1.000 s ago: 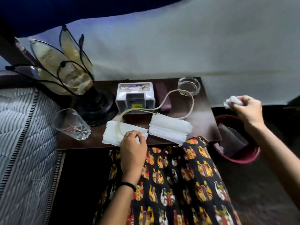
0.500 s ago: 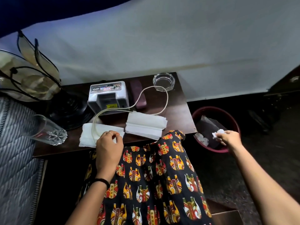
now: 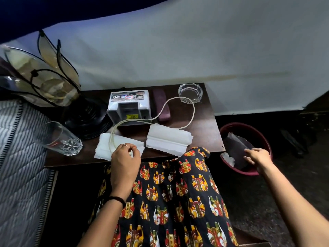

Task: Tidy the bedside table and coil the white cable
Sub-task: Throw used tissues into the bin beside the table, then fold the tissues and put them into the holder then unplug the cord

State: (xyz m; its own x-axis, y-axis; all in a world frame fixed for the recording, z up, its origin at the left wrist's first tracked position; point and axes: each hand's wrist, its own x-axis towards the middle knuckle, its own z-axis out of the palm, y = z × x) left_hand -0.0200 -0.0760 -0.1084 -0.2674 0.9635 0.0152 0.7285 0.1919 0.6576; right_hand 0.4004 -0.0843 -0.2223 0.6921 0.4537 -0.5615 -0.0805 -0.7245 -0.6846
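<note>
The white cable (image 3: pixel 193 114) loops across the dark wooden bedside table (image 3: pixel 208 132), from the white device (image 3: pixel 129 107) round past the glass ashtray (image 3: pixel 190 91) and back to the front left. My left hand (image 3: pixel 124 157) rests on the left stack of white tissues (image 3: pixel 105 148), fingers curled at the cable's end there. A second tissue stack (image 3: pixel 169 139) lies to its right. My right hand (image 3: pixel 258 155) hangs over the red bin (image 3: pixel 267 145) with fingers loose and nothing in it. A white crumpled tissue (image 3: pixel 228 156) lies inside the bin.
A drinking glass (image 3: pixel 60 139) lies on its side at the table's left edge. A petal-shaped lamp (image 3: pixel 44 77) on a black base stands at the back left. A maroon case (image 3: pixel 161 106) lies beside the device. A striped mattress (image 3: pixel 17 166) borders the left.
My right hand carried a crumpled tissue from beside the table down to the red bin and let it go; it now holds nothing. My left hand stayed on the tissues.
</note>
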